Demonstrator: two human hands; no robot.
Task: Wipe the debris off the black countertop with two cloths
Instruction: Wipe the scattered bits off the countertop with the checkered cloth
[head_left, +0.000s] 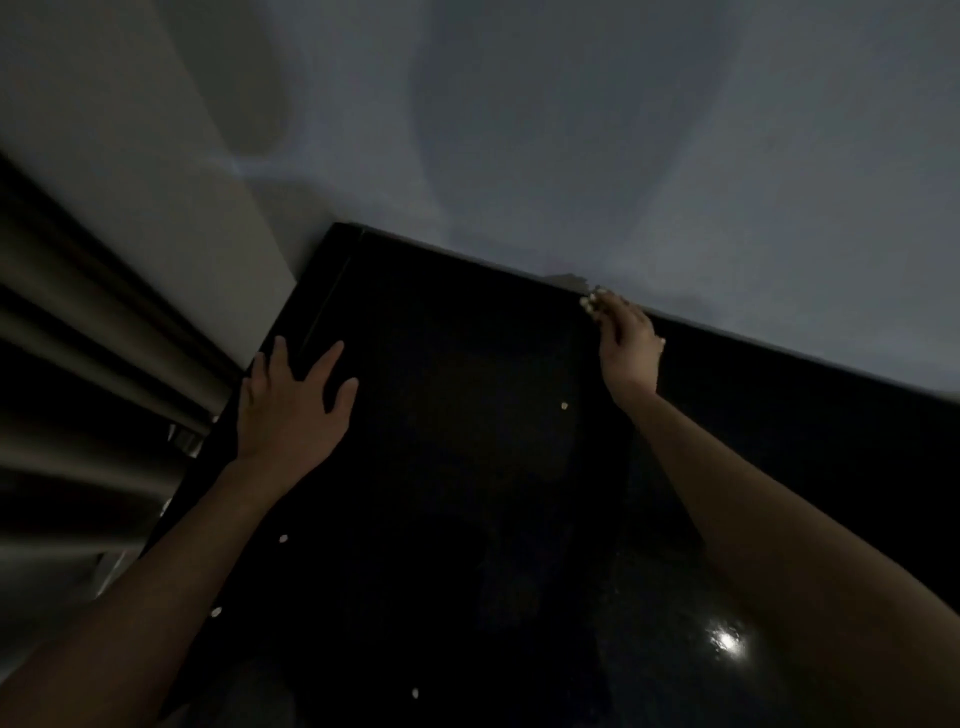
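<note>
The black countertop fills the middle of the view, very dark. Small pale debris specks lie on it: one near my right wrist, one beside my left forearm, and others nearer me. My left hand rests flat on the counter's left part, fingers spread, holding nothing. My right hand is at the counter's back edge by the wall, its fingertips bunched around a few pale debris bits. No cloth is in view.
A grey wall rises behind the counter. Curtain folds hang at the left, close to the counter's left edge. A bright lamp reflection shines on the counter near my right forearm.
</note>
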